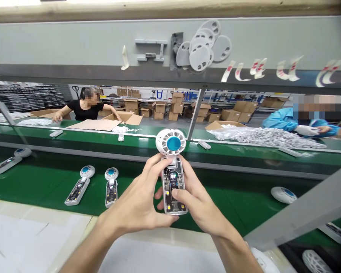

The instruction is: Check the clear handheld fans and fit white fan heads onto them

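Note:
Both my hands hold one handheld fan (170,143) upright over the near edge of the green belt. It has a round white head with a blue centre, and its handle shows a black circuit board (174,182) with small lit spots. My left hand (142,193) grips the handle's left side, with a finger near the neck and the thumb at the bottom. My right hand (197,199) wraps the right side, its thumb pressed on the board. Two similar fans, one farther left (77,189) and one nearer (111,187), lie on the belt to the left.
Another fan (10,161) lies at the far left, and a white fan head (284,195) at the right. A grey post (295,185) slants across the right side. Beyond the rail, two people work beside cardboard boxes (176,108) and heaped white parts (267,136). White discs (200,57) hang overhead.

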### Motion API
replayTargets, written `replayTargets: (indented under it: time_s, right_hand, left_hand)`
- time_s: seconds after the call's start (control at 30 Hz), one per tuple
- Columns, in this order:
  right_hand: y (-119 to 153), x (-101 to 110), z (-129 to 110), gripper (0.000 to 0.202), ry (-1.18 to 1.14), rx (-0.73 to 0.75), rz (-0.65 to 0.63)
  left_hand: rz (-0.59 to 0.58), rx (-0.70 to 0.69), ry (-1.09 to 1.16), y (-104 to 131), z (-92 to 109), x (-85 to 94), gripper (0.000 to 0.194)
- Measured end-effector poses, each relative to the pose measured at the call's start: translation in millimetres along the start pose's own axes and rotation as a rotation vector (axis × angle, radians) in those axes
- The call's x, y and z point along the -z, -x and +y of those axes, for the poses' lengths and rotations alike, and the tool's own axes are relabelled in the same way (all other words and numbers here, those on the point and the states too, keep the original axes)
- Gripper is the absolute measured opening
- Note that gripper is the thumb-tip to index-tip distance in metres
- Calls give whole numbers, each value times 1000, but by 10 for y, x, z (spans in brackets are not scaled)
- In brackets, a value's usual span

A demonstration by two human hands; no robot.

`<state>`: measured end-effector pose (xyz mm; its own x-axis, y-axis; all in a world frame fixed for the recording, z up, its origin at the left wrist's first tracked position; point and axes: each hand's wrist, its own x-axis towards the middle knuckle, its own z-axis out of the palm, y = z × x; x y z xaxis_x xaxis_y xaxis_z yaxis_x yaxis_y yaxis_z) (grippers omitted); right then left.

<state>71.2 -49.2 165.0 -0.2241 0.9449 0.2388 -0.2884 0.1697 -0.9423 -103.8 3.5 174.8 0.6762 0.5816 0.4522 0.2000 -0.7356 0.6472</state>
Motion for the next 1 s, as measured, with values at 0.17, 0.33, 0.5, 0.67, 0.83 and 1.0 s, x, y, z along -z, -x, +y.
replayTargets:
  time_s: [0.17, 0.33, 0.5, 0.67, 0.83, 1.0]
  right_hand:
    - [1, 6, 6, 77, -27, -2, 4]
    - [-17, -2, 17, 78, -72, -1, -1]
    - [-17, 19, 12, 80, -77, -18, 18]
    - [-40, 6, -5, 77, -58, 57, 93]
    - [-52, -3, -45, 36, -135, 108, 246]
    - [91, 138, -115, 22, 377, 411, 576]
  left_hand:
    - [-10, 22, 31, -2, 27, 6, 104]
    - [-25, 18, 19, -4, 27, 18, 106]
    - [-32, -2, 31, -11, 17, 17, 107]
    - [24, -120, 70, 2, -15, 21, 109]
    - [333, -240, 175, 29, -72, 21, 68]
    - [610, -319, 166, 7, -92, 41, 30]
